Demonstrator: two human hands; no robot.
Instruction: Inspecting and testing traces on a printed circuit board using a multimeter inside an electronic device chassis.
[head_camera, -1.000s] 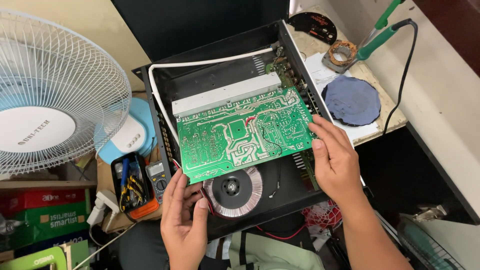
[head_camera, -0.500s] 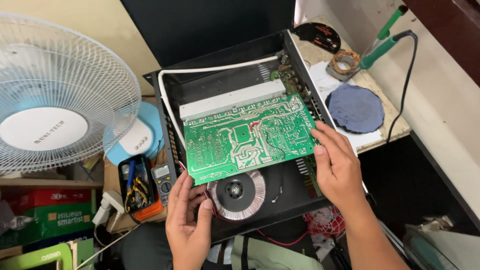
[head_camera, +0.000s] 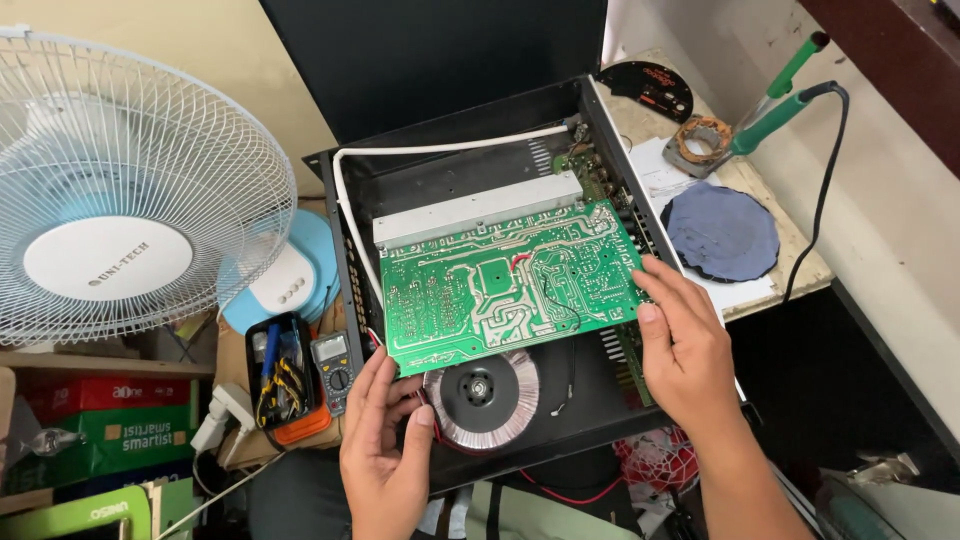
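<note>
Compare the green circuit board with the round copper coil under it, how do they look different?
The circuit board is flat, rectangular and green, held tilted at its edges by the left hand and right hand. The coil is ring-shaped, copper-coloured and lies untouched. Both sit within the black case.

Glossy green circuit board (head_camera: 510, 285) — matt black metal case (head_camera: 450, 150).

A: Where's the circuit board (head_camera: 510, 285)?
B: In the open case (head_camera: 600, 130), over the ring transformer (head_camera: 482, 392) at its near side.
A: And around it?
B: Fan (head_camera: 120, 200) far left, multimeter (head_camera: 332, 368) just left, soldering iron (head_camera: 775, 115) far right.
</note>
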